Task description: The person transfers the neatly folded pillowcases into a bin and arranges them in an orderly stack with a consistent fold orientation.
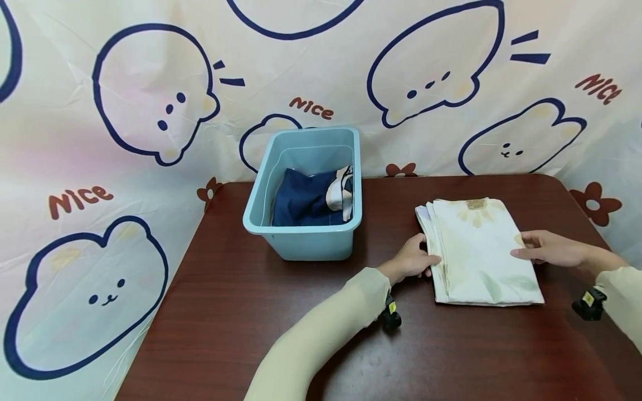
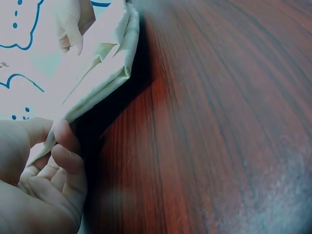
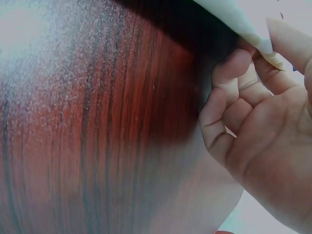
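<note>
A folded white cloth (image 1: 481,250) with pale floral prints lies at the right of the table, its layers stacked along the left side. My left hand (image 1: 412,258) pinches that layered left edge, thumb on top and fingers beneath. In the left wrist view the cloth's folded edge (image 2: 100,90) runs up from between the thumb and fingertips. At the opposite side my right hand (image 1: 551,248) pinches the right edge, thumb above. The right wrist view shows the cloth's edge (image 3: 239,22) between thumb and index finger, the other fingers curled below it.
A light blue plastic bin (image 1: 306,245) stands at the back middle of the dark wood table (image 1: 225,334). Inside it lie a navy cloth (image 1: 303,197) and a patterned cloth (image 1: 342,192). A printed curtain (image 1: 311,67) hangs behind the table.
</note>
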A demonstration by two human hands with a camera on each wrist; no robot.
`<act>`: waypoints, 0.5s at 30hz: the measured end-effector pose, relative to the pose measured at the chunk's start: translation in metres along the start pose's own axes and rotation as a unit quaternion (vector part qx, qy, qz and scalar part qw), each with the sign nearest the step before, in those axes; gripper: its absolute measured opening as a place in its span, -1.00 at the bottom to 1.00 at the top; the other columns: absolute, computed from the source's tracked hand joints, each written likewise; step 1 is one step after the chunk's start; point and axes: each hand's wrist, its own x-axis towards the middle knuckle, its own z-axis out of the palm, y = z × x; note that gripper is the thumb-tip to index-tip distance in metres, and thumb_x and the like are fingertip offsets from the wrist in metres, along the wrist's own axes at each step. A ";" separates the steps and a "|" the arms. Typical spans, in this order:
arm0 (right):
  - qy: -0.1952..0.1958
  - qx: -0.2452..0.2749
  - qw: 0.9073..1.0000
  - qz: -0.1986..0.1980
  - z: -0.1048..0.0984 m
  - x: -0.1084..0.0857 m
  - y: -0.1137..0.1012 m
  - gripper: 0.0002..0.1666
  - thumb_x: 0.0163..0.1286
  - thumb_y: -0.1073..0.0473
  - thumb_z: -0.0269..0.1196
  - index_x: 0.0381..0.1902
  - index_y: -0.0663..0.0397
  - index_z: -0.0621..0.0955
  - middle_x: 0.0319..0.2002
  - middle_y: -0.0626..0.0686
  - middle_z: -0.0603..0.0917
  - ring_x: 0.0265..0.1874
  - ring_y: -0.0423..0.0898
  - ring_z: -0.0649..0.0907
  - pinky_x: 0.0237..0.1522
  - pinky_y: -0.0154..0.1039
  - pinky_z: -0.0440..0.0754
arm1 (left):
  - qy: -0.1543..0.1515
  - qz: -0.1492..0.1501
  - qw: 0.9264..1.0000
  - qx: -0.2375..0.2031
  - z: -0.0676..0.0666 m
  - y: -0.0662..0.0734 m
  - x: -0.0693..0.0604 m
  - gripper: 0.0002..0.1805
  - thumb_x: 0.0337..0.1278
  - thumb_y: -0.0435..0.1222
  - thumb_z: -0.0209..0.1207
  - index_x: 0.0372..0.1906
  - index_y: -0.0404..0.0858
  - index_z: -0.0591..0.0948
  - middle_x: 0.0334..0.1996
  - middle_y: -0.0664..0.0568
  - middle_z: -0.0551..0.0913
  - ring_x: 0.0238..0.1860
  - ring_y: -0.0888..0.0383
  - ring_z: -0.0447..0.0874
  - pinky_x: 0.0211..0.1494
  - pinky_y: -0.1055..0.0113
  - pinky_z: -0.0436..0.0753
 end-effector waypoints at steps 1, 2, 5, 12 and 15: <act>0.000 0.002 1.000 0.001 0.000 0.000 -0.001 -0.59 0.60 0.07 0.07 0.07 0.38 0.44 -0.33 -0.08 0.55 -0.35 -0.31 0.52 -0.30 -0.30 0.48 | -0.001 -0.002 1.000 0.002 -0.001 0.000 -0.001 -0.63 0.34 -0.30 0.25 0.14 -0.19 0.40 -0.75 0.05 0.52 -0.76 0.16 0.36 -0.62 0.36 0.34; 0.000 0.002 1.000 0.000 0.000 0.000 -0.001 -0.58 0.60 0.06 0.07 0.09 0.38 0.44 -0.32 -0.08 0.55 -0.35 -0.32 0.51 -0.30 -0.31 0.48 | -0.002 -0.002 1.000 0.004 -0.002 0.000 -0.001 -0.61 0.34 -0.29 0.25 0.17 -0.19 0.40 -0.74 0.05 0.52 -0.75 0.15 0.37 -0.61 0.36 0.33; 0.004 0.005 1.000 0.001 0.001 0.000 -0.003 -0.56 0.59 0.05 0.09 0.10 0.38 0.43 -0.40 -0.07 0.48 -0.41 -0.27 0.49 -0.33 -0.30 0.45 | -0.005 -0.002 1.000 0.009 -0.005 -0.001 -0.002 -0.54 0.35 -0.29 0.25 0.26 -0.19 0.38 -0.73 0.08 0.51 -0.71 0.15 0.41 -0.60 0.36 0.32; 0.016 0.007 1.000 -0.017 0.002 -0.001 -0.010 -0.67 0.59 0.08 0.10 -0.10 0.32 0.42 -0.57 -0.08 0.34 -0.57 -0.10 0.41 -0.44 -0.24 0.36 | -0.009 0.000 1.000 0.014 -0.012 -0.002 -0.001 -0.53 0.35 -0.29 0.24 0.26 -0.19 0.37 -0.74 0.09 0.51 -0.68 0.16 0.45 -0.62 0.40 0.30; 0.019 0.010 0.999 -0.026 0.002 -0.002 -0.012 -0.70 0.60 0.11 0.09 -0.19 0.30 0.40 -0.59 -0.06 0.33 -0.58 -0.03 0.41 -0.45 -0.21 0.36 | -0.020 0.005 1.000 0.014 -0.015 0.000 -0.002 -0.55 0.37 -0.29 0.23 0.26 -0.19 0.37 -0.74 0.08 0.50 -0.66 0.12 0.43 -0.62 0.39 0.29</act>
